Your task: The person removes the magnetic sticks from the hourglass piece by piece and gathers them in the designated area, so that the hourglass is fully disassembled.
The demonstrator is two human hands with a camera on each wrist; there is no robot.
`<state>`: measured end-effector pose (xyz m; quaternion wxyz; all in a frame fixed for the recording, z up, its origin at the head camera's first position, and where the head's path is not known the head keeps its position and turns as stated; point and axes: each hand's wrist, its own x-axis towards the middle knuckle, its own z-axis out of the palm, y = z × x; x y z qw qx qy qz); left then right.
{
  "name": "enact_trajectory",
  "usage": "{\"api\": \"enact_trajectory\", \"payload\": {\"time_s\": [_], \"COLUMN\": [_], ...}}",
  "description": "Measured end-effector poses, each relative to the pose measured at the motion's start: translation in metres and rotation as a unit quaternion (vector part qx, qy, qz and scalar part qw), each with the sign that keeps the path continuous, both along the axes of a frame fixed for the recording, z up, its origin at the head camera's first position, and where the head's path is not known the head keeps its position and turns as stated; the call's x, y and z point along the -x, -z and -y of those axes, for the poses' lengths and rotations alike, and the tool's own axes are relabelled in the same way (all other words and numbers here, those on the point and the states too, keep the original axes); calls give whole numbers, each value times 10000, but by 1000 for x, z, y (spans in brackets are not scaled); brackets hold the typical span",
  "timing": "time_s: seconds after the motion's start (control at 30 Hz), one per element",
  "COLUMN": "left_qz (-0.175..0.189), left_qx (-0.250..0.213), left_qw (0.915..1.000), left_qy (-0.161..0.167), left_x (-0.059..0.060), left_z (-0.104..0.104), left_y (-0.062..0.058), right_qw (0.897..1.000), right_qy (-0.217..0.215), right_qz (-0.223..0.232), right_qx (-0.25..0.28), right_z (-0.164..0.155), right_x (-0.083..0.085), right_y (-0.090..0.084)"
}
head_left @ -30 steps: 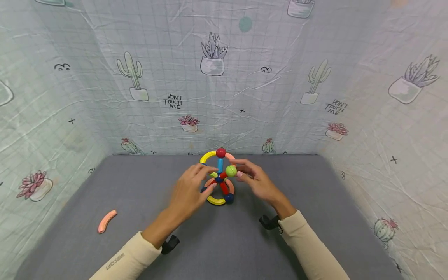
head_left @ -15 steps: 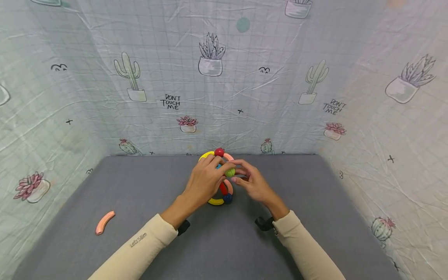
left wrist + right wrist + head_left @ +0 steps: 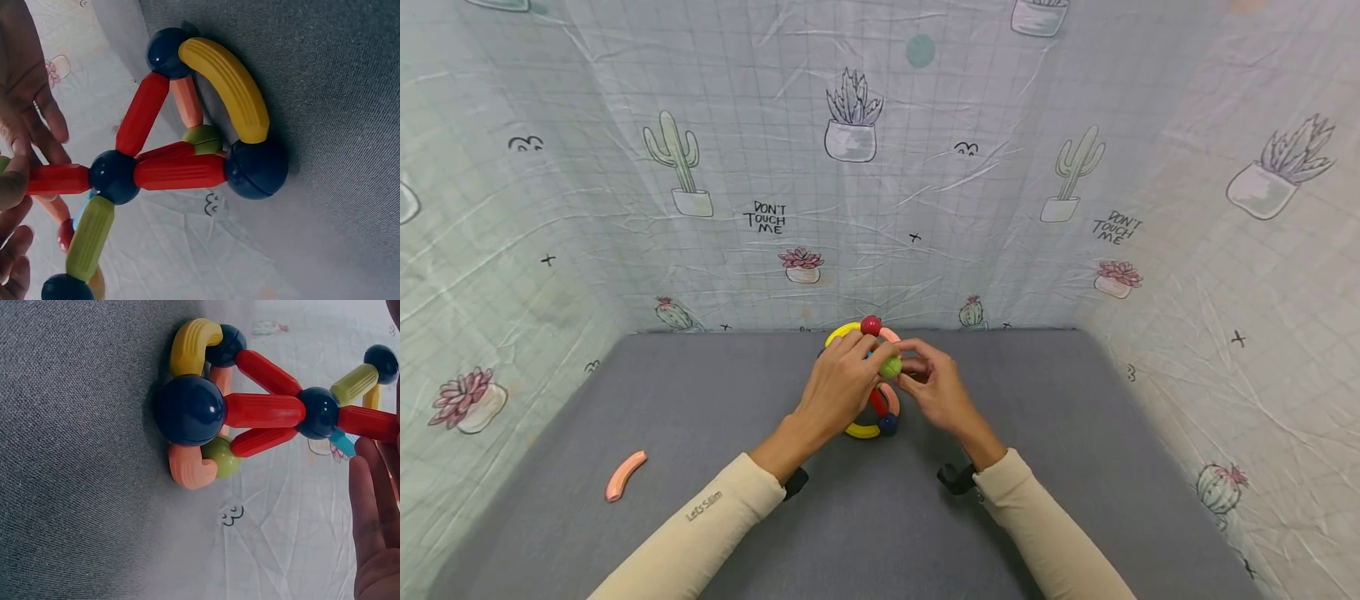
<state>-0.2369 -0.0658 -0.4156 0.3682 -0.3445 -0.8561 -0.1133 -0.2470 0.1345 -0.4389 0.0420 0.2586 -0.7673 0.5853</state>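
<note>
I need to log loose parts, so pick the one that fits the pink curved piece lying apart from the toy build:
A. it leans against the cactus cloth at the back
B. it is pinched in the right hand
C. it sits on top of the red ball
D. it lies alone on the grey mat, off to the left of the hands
D: the pink curved piece lies by itself on the grey mat, well left of the left hand, with nothing touching it.

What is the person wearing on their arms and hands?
Both arms wear long cream sleeves. The left sleeve has small dark lettering printed near the cuff; the right sleeve looks plain. A black strap or clip sits at the left wrist and another one at the right wrist. The left hand and right hand are bare, with no gloves.
</note>
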Motion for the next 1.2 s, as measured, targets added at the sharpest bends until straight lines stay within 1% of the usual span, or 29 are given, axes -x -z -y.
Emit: {"api": "enact_trajectory", "payload": {"time_s": [0.13,0.33,0.67,0.83,0.93,1.07,1.2], "left_qz": [-129,-222,-468,-627,-626,-482,-469], "left_qx": [-78,-267,-454,-578,-686,-866,-980], "left_qw": [9999,9994,9978,9963,9957,9951,9941], "left_qy": [25,33,-89,-94,-49,19,-47], "left_x": [1,2,1,1,2,1,-1], "left_z": [0,0,0,0,1,3,5], "left_y": [3,8,18,23,26,28,30], "right_qw": [9999,9997,9999,9998,9997,9995,9992], "right_qy": [116,177,130,76,40,-85,-114], "right_qz": [-79,-127,32,148,178,114,114], "right_qx": [-38,-97,-55,79,171,297,374], "right_z": [1,3,3,3,2,1,2], "right_x": [-1,-1,-4,-3,-2,-2,-2], "right_y": [0,0,-2,0,2,3,3]}}
